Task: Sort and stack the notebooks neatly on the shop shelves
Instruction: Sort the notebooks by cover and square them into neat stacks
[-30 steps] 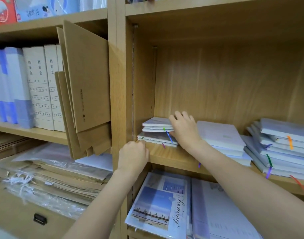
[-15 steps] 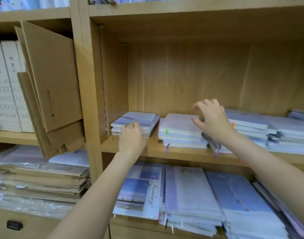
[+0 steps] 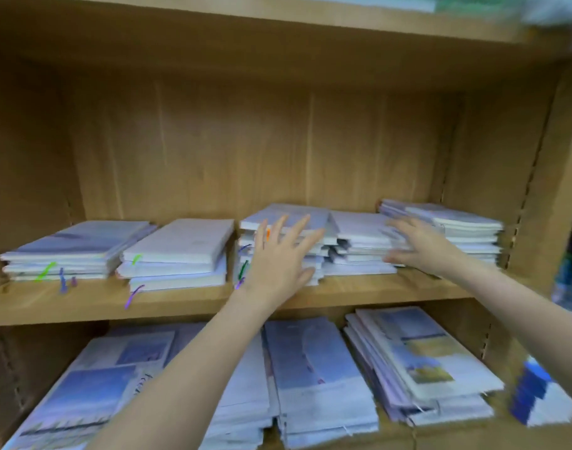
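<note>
Several low stacks of pale notebooks with coloured ribbon markers lie along a wooden shelf. Two tidy stacks, the far-left stack and the second stack, sit at the left. My left hand, fingers spread, reaches the front of the untidy middle stack. My right hand, fingers straight, lies against the gap between the fourth stack and the right-hand stack. Neither hand grips anything. The frame is blurred by motion.
The shelf below holds larger notebooks with blue picture covers, such as the left pile and a skewed right pile. A wooden upright bounds the bay on the right. A blue and white pack shows at the lower right.
The view has swung right. My left hand left the far-left stack and moved to the middle stack. My right hand moved further right to the last stacks.
</note>
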### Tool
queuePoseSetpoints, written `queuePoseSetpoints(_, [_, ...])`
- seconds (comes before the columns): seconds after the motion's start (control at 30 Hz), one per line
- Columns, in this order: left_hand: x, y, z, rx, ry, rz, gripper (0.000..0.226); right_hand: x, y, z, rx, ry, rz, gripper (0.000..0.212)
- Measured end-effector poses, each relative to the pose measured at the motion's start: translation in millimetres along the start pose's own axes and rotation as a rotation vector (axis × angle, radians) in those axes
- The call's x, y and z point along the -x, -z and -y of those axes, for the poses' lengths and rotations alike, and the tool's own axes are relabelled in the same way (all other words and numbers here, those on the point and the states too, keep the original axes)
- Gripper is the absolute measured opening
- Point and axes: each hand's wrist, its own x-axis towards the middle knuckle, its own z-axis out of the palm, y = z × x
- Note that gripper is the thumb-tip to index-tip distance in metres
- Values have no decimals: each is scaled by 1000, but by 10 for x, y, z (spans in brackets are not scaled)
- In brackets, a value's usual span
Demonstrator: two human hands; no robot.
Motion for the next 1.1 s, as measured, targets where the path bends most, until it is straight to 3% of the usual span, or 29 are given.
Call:
queuePoseSetpoints(0.13, [-76,-144,-52,-81,16,36,72,-255,-222,20,51,130,-5,65])
queuePoseSetpoints(0.3, [-83,-239,136,-101,9,-33,76,-257,-254,-43,-171,80,-86,47])
queuePoseSetpoints(0.47, [-49,-251,204,-106,4,-74,76,-289,-59,-48,-228,99,-91,31])
queuePoseSetpoints(0.57, [-51,-262,164,-102,26,-78,79,-337,53,-51,-224,76,-227,24])
queuePoseSetpoints(0.7, [-53,-235,121,-69,44,-75,81,-359,173,-91,-195,-14,-429,30])
queuePoseSetpoints(0.77, [-68,-218,107,-80,39,-55,78,-314,110,-109,-105,-9,-277,25])
queuePoseSetpoints(0.87, [-111,-102,39,-64,65,-7,65,-163,-113,-147,-76,34,55,42])
queuePoseSetpoints(0.97, [-177,-51,-74,42,101,5,53,-63,-120,-257,-68,86,-20,48])
queuePoseSetpoints(1.1, [-432,-92,-429,37,-89,-165,58,109,130,-673,-23,19,-167,54])
